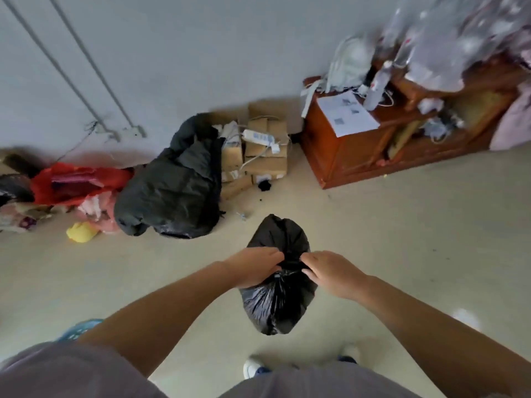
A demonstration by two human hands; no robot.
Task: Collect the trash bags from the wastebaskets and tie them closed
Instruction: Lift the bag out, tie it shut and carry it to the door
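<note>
A small black trash bag [277, 304] hangs in front of me above the pale floor, its full bottom drooping toward my feet. The gathered neck is bunched between both hands, and a loose flap of the bag's top stands up beyond them. My left hand [254, 267] grips the neck from the left with curled fingers. On the opposite side my right hand [330, 271] pinches the same neck. The fingertips of both hands are partly buried in the plastic. No wastebasket is clearly in view.
A large black bag [172, 185] slumps against the wall ahead, beside cardboard boxes [265, 150] with a power strip. A red bag [77, 182] and scattered clutter lie at the left. A cluttered wooden cabinet [359, 147] stands at the right. A blue item [77, 330] lies near my left leg.
</note>
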